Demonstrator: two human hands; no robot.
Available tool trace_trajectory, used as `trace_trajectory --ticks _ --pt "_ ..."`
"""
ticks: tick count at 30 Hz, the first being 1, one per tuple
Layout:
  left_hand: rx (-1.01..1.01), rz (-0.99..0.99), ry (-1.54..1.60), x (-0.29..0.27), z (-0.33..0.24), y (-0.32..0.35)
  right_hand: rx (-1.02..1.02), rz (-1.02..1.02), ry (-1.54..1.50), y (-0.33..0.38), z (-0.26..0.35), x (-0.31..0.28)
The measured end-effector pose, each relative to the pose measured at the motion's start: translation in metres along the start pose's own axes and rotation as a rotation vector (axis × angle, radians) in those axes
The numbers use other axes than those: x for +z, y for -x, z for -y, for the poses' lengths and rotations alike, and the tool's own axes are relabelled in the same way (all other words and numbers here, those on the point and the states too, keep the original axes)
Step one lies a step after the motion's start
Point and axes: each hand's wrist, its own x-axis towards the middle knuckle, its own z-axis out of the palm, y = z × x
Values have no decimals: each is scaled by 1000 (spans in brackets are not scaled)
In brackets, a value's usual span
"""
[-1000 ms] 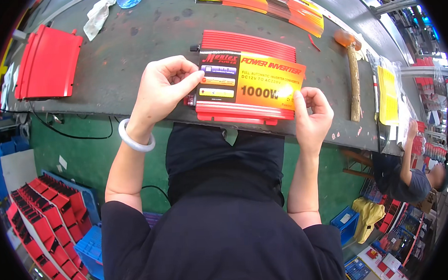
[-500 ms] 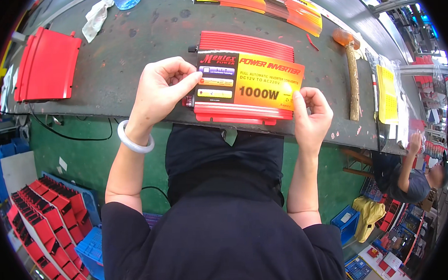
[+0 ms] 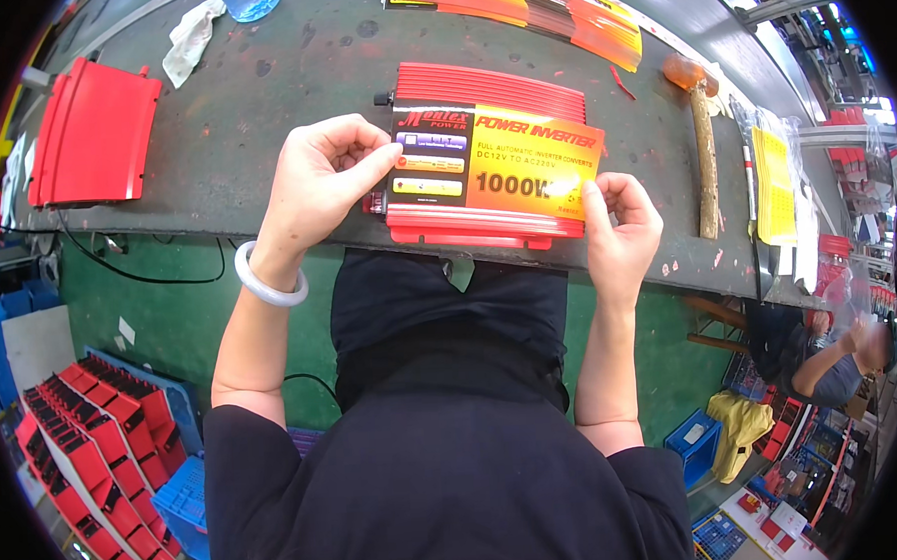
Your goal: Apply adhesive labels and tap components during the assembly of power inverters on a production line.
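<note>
A red ribbed power inverter [image 3: 490,83] lies on the dark workbench close to its front edge. Over its top lies a black, yellow and orange label [image 3: 524,167]. My left hand [image 3: 329,175] pinches the label's left edge between thumb and forefinger. At the label's lower right corner, my right hand [image 3: 621,222] grips it with thumb and curled fingers. A black knob [image 3: 383,99] sticks out at the inverter's upper left. Whether the label's underside touches the casing everywhere cannot be seen.
Red casings [image 3: 97,130] stand at the bench's left. Spread labels [image 3: 517,7] lie at the back. A mallet [image 3: 703,149] and yellow sheets [image 3: 773,186] are on the right. A co-worker [image 3: 823,369] sits beyond. Racked red parts [image 3: 96,456] stand lower left.
My hands keep their grip on the label with almost no movement; the whole view shifts slightly. At the far right, the co-worker's arm has moved lower.
</note>
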Motion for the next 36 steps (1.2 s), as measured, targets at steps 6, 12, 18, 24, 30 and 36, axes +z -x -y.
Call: trace_trajectory --ticks 6,12,18,24,30,36 --pt "0 -6 -6 0 1 0 -17 2 -1 0 -1 0" --pt "3 -22 -42 0 0 1 -15 7 -14 0 -1 2" --pt "52 -83 -153 4 -4 4 -66 2 40 0 2 4" --pt "283 -255 -432 23 -16 10 -182 -37 176 3 1 6" --pt "262 -422 -518 38 -18 15 -263 -73 285 1 11 10" --pt "215 -435 -755 45 -35 17 -258 -136 333 3 10 9"
